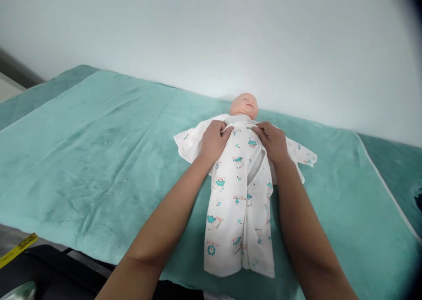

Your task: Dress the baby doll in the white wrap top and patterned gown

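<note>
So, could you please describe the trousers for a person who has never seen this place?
On the green sheet, by the wall, find the doll's head. Just below it, the left hand and right hand touch the top of the white trousers. Unlike the shirt, whose sleeves spread sideways, they have two long legs pointing toward the viewer.

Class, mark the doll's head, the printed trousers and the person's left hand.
Doll's head (243, 106): head view, middle of the head.
Printed trousers (230, 194): head view, trouser leg at picture left.
Left hand (212, 141): head view, back of the hand.
</note>
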Motion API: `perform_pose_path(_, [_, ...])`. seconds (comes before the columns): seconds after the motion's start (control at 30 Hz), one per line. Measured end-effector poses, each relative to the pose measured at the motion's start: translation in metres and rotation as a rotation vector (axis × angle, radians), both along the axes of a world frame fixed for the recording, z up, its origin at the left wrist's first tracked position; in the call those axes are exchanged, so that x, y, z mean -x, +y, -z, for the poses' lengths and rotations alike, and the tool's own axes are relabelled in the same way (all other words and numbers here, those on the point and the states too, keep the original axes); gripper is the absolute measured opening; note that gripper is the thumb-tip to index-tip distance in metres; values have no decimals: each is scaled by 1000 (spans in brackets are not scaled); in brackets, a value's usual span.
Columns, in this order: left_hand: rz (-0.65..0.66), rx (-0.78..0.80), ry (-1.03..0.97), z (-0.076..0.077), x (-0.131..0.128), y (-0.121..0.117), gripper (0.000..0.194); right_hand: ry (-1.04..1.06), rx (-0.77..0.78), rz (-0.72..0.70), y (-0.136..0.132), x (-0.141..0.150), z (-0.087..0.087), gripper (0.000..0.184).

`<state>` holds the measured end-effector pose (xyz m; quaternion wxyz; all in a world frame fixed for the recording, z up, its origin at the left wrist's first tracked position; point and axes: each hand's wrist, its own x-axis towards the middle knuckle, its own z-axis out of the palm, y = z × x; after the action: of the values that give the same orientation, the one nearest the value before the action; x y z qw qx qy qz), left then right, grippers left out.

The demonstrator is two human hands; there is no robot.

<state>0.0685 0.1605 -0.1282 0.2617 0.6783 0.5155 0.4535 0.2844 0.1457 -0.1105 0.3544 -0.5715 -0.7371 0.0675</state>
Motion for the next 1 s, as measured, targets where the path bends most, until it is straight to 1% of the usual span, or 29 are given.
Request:
perform_pose_path(0.07, [-18, 20, 41, -4, 1, 0, 25, -148, 46, 85, 9, 4, -8, 32])
perform_pose_path(0.13, [-41, 34, 35, -4, 5, 1, 27, -260, 74, 135, 18, 11, -16, 27])
perform_pose_path(0.2, [-74, 54, -16, -1, 9, 4, 29, -278, 99, 150, 27, 18, -19, 22])
perform_pose_path(0.27, [-119, 86, -86, 3, 12, 8, 30, -169, 122, 164, 29, 23, -15, 21])
perform_pose_path(0.33, [-149, 106, -162, 6, 12, 9, 27, 41, 115, 204, 25, 25, -4, 23])
perform_pose_path(0.43, [-135, 75, -212, 6, 11, 5, 15, 337, 10, 331, 5, 22, 15, 23])
perform_pose_path(0.5, [-118, 40, -175, 3, 11, -2, 12, 413, -42, 398, -13, 18, 25, 23])
perform_pose_path(0.53, [-113, 31, -145, 1, 12, -6, 13, 420, -36, 414, -21, 17, 27, 24])
perform_pose_path(0.6, [-99, 45, -83, 0, 16, -13, 15, 415, 42, 415, -37, 13, 31, 25])
perform_pose_path(0.7, [-36, 127, 15, 2, 26, -18, 18, 416, 230, 374, -50, 5, 31, 27])
perform_pose_path(0.8, [85, 195, 53, 5, 36, -15, 18, 499, 376, 243, -54, -5, 30, 28])
perform_pose_path(0.9, [225, 324, -54, 6, 44, -11, 16, 664, 497, 37, -55, -14, 27, 25])
perform_pose_path(1.0, [317, 497, -228, 6, 47, -9, 19, 801, 579, -128, -55, -20, 27, 25])
